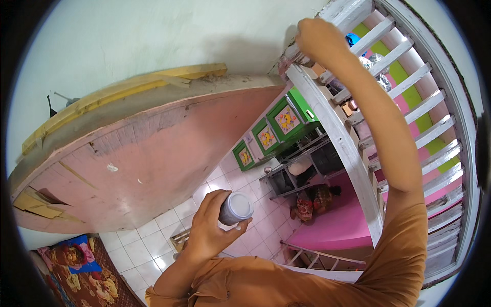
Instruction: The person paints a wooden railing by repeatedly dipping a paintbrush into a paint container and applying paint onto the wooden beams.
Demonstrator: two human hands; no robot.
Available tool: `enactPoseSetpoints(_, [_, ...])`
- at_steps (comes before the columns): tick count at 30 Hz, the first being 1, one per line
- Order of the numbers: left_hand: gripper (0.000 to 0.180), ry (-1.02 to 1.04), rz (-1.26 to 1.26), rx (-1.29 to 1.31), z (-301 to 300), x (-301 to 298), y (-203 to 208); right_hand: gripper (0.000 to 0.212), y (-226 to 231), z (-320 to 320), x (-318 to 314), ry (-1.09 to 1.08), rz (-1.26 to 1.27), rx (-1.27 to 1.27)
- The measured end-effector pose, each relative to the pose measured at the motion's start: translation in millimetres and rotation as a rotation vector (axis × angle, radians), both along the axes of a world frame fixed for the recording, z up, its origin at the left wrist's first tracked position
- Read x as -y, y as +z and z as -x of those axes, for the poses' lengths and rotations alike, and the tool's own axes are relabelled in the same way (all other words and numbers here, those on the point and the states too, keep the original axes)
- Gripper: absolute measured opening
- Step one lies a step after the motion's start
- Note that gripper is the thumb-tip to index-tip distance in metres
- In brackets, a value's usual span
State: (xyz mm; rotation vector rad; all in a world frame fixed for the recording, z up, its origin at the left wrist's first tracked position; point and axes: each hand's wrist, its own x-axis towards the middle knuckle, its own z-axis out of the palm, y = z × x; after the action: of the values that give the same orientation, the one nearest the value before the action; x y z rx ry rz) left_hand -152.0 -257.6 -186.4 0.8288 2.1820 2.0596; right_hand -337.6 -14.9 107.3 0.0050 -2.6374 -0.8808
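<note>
My left hand [209, 222] is wrapped round a small grey cylindrical container [237, 206], held out over the room below. Its round top is pale; whether that is a lid or the contents I cannot tell. High up, my right hand [318, 41] is closed in a fist at the corner where a white-painted slatted wooden frame [343, 148] meets the pale wall [153, 36]. Its fingers face away from me, so anything inside them is hidden. The right forearm crosses in front of the slats.
A pink partition [148, 148] with a dusty top edge and a yellow wooden strip [102, 97] runs left. Below stand a green cabinet [266, 137], a dark shelf [327, 157] and a ladder [319, 256] on white floor tiles [153, 248]. A flowered mattress [97, 286] lies lower left.
</note>
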Motion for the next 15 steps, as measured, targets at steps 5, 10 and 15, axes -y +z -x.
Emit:
enactPoseSetpoints(5, [0.064, 0.014, 0.009, -0.017, -1.3, 1.0, 2.1, 0.028, 8.5, 1.1, 9.4, 0.073, 0.12, 0.071])
enactPoseSetpoints(10, [0.065, 0.016, 0.003, -0.026, 0.2, -0.4, 0.0, 0.028, -31.3, 9.3, -6.7, 0.125, 0.073, 0.08])
enactPoseSetpoints(15, [0.064, 0.024, 0.021, -0.018, -0.4, -2.4, 0.0, 0.028, 14.4, 3.5, -7.1, 0.032, -0.034, -0.054])
